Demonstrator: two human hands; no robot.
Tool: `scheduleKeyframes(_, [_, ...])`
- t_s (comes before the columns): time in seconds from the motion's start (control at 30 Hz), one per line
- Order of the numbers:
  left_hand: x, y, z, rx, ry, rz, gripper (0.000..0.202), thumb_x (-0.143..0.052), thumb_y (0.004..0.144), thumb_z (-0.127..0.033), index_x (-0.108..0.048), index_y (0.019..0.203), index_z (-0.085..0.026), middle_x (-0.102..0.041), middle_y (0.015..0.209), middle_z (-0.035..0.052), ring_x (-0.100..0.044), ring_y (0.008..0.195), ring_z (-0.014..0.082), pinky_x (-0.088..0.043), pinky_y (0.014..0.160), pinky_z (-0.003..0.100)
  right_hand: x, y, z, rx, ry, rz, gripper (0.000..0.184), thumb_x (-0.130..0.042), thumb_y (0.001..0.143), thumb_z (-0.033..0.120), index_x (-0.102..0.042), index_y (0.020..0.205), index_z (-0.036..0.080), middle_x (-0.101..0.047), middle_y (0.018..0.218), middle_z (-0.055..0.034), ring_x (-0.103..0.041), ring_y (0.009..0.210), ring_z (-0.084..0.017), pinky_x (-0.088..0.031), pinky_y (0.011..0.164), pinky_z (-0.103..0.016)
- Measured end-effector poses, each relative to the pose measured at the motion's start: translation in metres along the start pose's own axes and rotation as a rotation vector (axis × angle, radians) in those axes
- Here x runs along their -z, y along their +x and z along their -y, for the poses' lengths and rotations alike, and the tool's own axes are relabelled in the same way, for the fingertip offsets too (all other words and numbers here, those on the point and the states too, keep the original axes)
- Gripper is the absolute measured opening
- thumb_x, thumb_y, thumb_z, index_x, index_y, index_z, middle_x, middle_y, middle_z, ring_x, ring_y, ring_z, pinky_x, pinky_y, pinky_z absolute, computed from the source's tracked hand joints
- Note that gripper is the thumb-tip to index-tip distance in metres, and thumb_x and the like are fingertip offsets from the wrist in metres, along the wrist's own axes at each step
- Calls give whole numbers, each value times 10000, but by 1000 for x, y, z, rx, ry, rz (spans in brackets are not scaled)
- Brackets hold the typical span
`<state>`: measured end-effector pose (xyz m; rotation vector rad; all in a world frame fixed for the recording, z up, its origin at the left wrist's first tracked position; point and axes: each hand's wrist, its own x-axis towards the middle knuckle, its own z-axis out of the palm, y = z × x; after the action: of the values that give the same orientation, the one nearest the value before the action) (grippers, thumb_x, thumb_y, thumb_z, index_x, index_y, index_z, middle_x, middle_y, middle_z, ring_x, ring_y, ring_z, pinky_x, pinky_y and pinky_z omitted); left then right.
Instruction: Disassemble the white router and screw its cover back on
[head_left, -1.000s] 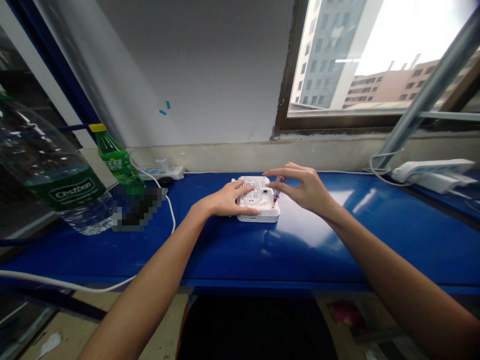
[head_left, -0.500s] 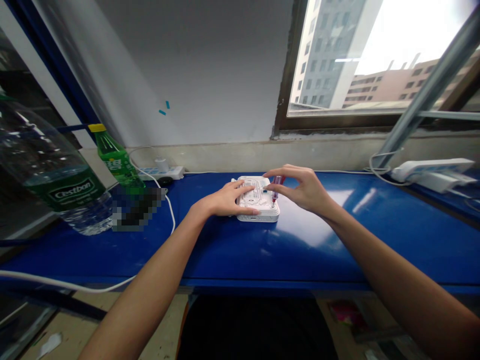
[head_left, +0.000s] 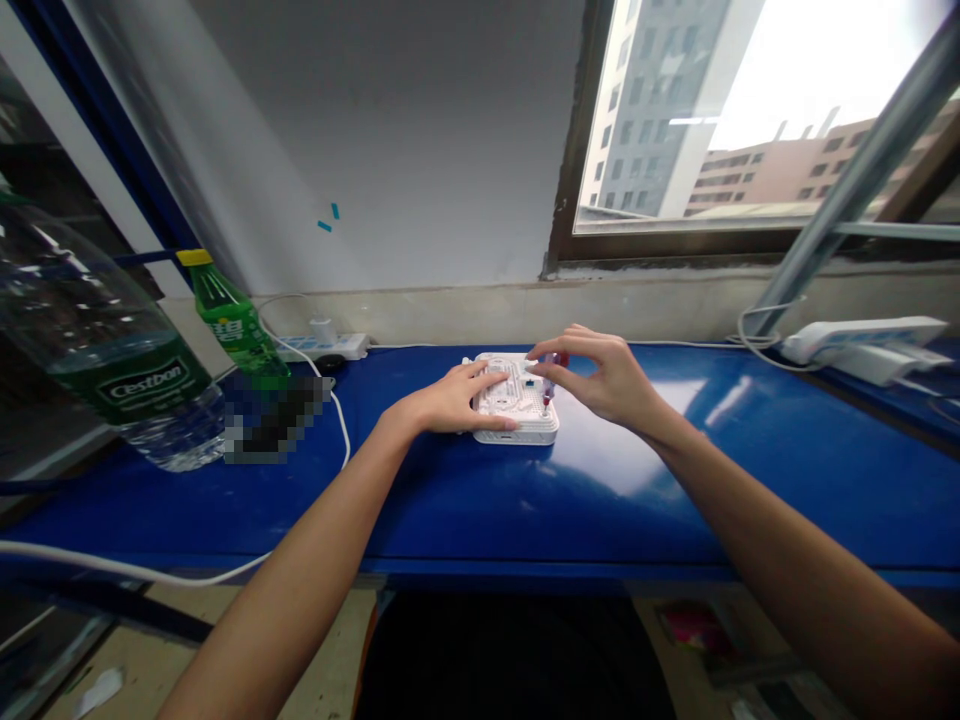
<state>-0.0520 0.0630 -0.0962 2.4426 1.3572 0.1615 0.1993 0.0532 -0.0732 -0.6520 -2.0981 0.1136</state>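
A white plastic box-like device (head_left: 517, 436) with a ribbed, perforated top lies on the blue table. My left hand (head_left: 454, 398) grips its left side, thumb along the near edge and fingers spread over the top. My right hand (head_left: 600, 375) is closed at the fingertips around the handle of a small screwdriver (head_left: 551, 385), which has a see-through red and purple handle. It stands nearly upright, its lower end at the device's right near corner. The tip itself is too small to make out.
To the left stand a large water bottle (head_left: 150, 390) and a green bottle (head_left: 238, 335), beside a blurred dark item (head_left: 281, 420). A white cable (head_left: 341, 415) runs near them. Power strips lie at the back left (head_left: 349, 346) and right (head_left: 862, 340). Behind is a wall with a window.
The screwdriver handle looks turned slightly between my right fingertips, and the fingers have shifted a little. My left hand and the device have stayed in place.
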Motion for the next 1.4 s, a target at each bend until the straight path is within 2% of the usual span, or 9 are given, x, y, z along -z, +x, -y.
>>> scheduleKeyframes(0.23, [0,0,-1,2,9,-4,1068,-519,725,-930,-293,1598,-357,-110,1712,58,-102,1574,337,-129,1268,519,2,-2,-4,-12,83,97,324,-514,1037,289,-689,1306,241,-742,1123,-76,-647,1016,-223,-502,911,-403])
scheduleKeyframes(0.37, [0,0,0,-10,7,-4,1060,-530,730,-918,-296,1597,-355,-97,1713,53,-97,1574,337,-128,1269,515,7,-1,-7,-63,137,140,298,-584,1006,318,-727,1246,216,-753,1089,-86,-681,955,-220,-520,855,-377])
scheduleKeyframes(0.6, [-1,0,-1,-2,2,-9,1081,-529,722,-929,-297,1601,-343,-119,1710,75,-107,1573,338,-120,1272,507,6,0,-6,20,-11,85,159,-699,939,346,-762,978,206,-708,867,-40,-632,755,-173,-490,732,-323])
scheduleKeyframes(0.73, [0,0,-1,3,1,-1,1082,-521,717,-938,-292,1600,-357,-102,1712,66,-91,1574,345,-120,1269,522,8,-2,-6,28,-58,101,252,-651,974,355,-734,1157,202,-723,980,-72,-652,844,-197,-505,783,-349])
scheduleKeyframes(0.87, [0,0,0,-5,6,-6,1075,-526,730,-923,-291,1603,-341,-109,1711,66,-94,1574,342,-120,1271,518,10,-3,-5,-29,86,220,429,-591,993,270,-590,1417,205,-731,1179,-91,-683,1010,-212,-542,868,-360])
scheduleKeyframes(0.97, [-1,0,0,-6,4,-7,1071,-532,730,-919,-297,1601,-342,-106,1712,66,-99,1573,343,-124,1270,518,11,-2,-4,-80,185,273,386,-625,972,269,-643,1349,186,-764,1085,-73,-716,938,-194,-562,875,-339])
scheduleKeyframes(1.13, [-1,1,-1,-13,12,-11,1082,-530,726,-924,-306,1600,-326,-120,1710,72,-102,1572,342,-124,1272,505,12,0,-3,-79,25,212,306,-726,908,323,-742,1165,158,-763,850,-51,-695,705,-166,-559,724,-308])
scheduleKeyframes(1.27, [0,1,-1,-8,18,-9,1076,-525,733,-921,-301,1601,-327,-120,1710,68,-109,1571,343,-131,1270,506,11,-2,-4,-34,-82,186,346,-707,924,335,-723,1228,170,-764,906,-67,-686,724,-170,-554,713,-311])
scheduleKeyframes(1.4, [0,1,-1,-7,13,6,1076,-519,732,-925,-289,1604,-337,-99,1712,65,-96,1574,341,-125,1269,518,12,-3,-2,-71,66,247,444,-627,958,278,-619,1392,183,-755,1106,-92,-719,886,-192,-585,843,-339])
